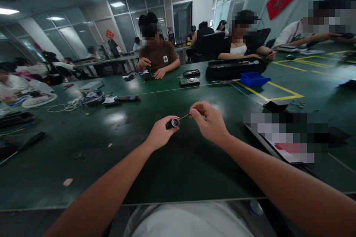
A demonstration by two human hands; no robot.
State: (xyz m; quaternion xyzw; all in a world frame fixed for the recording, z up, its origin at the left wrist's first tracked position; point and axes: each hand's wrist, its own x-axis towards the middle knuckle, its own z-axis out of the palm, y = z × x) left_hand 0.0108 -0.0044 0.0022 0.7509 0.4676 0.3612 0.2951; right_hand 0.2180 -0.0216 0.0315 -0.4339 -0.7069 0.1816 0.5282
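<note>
My left hand [162, 133] is closed round a small black cylinder [172, 123] with a silvery ring at its end, which faces to the right and toward me. My right hand [209, 120] pinches the red handle of a thin screwdriver [184, 116]. The screwdriver's shaft points left, and its tip is at the ringed end of the cylinder. Whether the tip touches a screw inside is too small to tell. Both hands are raised over the green table [194, 177], close to each other.
A blue tray [254, 79] and a long black case [235, 69] stand ahead on the right. Hard drives [189, 81] lie near the middle. Tangled cables [90, 98] and a pen-like tool [126, 98] are at left. A co-worker [161, 53] sits opposite.
</note>
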